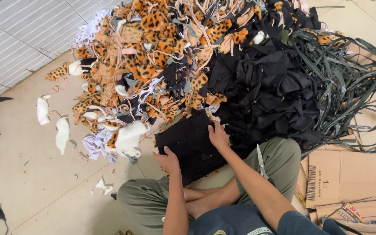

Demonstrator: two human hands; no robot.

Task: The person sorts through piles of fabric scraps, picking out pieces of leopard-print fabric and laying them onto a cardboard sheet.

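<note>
On the tiled floor before the crossed legs, a flat stack of black fabric pieces (192,146) lies under both hands: the left hand (167,160) presses its near edge, the right hand (218,135) its far corner, fingers spread, gripping nothing. Behind rise leopard-print plush scraps (153,48), crumpled black cloth (266,91) and dark strapping (349,82). Scissors (262,163) rest on the right knee beside brown flattened cartons (344,178) bearing a barcode label.

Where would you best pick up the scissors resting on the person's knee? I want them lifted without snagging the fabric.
Grip the scissors at the handle end, low beside the right forearm, coming from the right, knee side. The closed blades point up and away toward the black fabric pile, so the handles are the blunt part; they are partly hidden.
</note>
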